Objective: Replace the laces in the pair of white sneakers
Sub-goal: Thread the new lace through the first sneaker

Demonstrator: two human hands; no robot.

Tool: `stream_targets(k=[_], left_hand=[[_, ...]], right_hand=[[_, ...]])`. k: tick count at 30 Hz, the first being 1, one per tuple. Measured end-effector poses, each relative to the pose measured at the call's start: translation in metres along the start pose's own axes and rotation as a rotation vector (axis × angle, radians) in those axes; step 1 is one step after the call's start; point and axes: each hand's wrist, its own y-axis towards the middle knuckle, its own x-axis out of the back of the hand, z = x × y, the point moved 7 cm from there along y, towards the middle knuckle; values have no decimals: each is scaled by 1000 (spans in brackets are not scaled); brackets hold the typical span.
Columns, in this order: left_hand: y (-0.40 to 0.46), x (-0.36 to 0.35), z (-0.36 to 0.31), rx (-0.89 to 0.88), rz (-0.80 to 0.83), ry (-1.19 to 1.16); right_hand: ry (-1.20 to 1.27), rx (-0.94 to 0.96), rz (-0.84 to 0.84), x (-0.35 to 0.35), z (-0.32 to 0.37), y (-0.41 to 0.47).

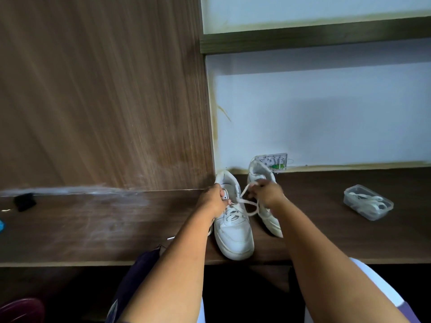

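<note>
Two white sneakers are set side by side on the dark wooden table (326, 229), toes toward the near edge and heels toward the wall. The left sneaker (233, 234) stands close to the near edge; the right sneaker (262, 173) is placed slightly farther back and is partly hidden behind the right forearm.

A white lace (247, 207) is threaded through the upper eyelets of the left sneaker and is drawn up between both hands, with a loose loop hanging above the gap between the two shoes.

The left hand (213, 201) is held over the collar of the left sneaker. Its grip is curled, and one section of the lace is pinched at the fingertips, just above the tongue.

The right hand (265, 191) is raised over the right sneaker. Its grip is pressed together on the other section of the lace, which runs taut down toward the left hand.

A clear plastic container (368, 202) holding white laces is placed on the table, well apart to the right. A small black object (24, 201) lies at the far left of the table. An open wall socket (277, 162) is seen on the wall behind the right sneaker.
</note>
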Motion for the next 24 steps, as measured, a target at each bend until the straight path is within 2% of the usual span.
stream_targets(k=[2,4,5,6,8,9,11,12,16,18,21,24], left_hand=[[1,-2,1,33,28,8],[0,-3,1,55,40,16],[0,-3,1,60,40,18],[0,-4,2,65,40,18],[1,-5,3,84,46,16],[1,-5,4,97,58,12],[2,-7,6,123,97,5],[2,-7,7,127,125,10],[-5,-12,5,95,243,35],[-7,-10,4,81,254,20],[-9,3,5,114,229,-91],[-9,14,11,144,233,-106]], right_hand=[[211,-96,-229,47,0,10],[271,-141,-504,103,1,7],[314,-121,-567,125,-1,6],[468,-81,-600,142,-2,5],[314,-76,-691,170,0,-9],[63,-113,-624,168,4,-6],[-176,-136,-454,148,13,-1],[-212,-147,-333,127,15,0],[-408,37,162,33,12,-9],[-490,55,317,-2,8,-20],[-335,-34,354,-20,4,-21],[-310,56,46,8,16,-5]])
